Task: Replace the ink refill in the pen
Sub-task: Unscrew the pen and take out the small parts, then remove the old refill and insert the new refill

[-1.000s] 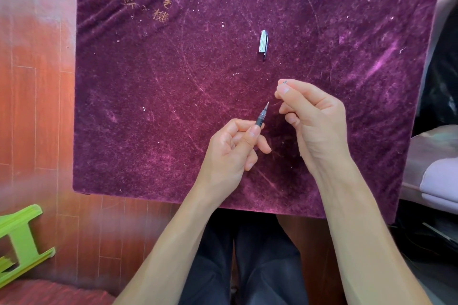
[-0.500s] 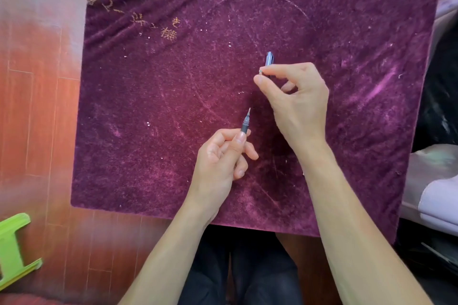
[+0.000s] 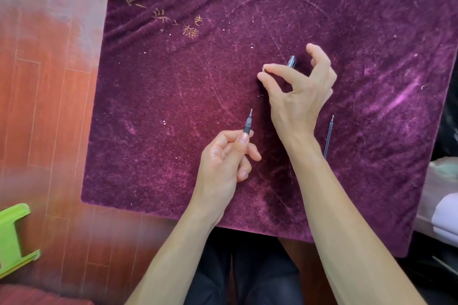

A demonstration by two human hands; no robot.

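My left hand (image 3: 223, 161) grips the dark pen (image 3: 247, 126) by its barrel, with the fine tip pointing up and away from me. My right hand (image 3: 297, 91) hovers over the purple velvet cloth (image 3: 173, 106), thumb and forefinger pinched on a tiny silver piece (image 3: 264, 68). The pen cap (image 3: 292, 60) lies on the cloth just behind those fingers, partly hidden by them. A thin refill (image 3: 329, 136) lies on the cloth right of my right wrist, its lower end hidden by my forearm.
The cloth covers a small table whose front edge is near my lap. Red wooden floor (image 3: 44, 106) lies to the left, with a green plastic stool (image 3: 12, 238) at the lower left. Pale fabric items (image 3: 443, 195) sit to the right.
My right hand has moved away from the pen tip, up toward the cap, still pinching the tiny piece. My left hand keeps the pen. The refill has come into view.
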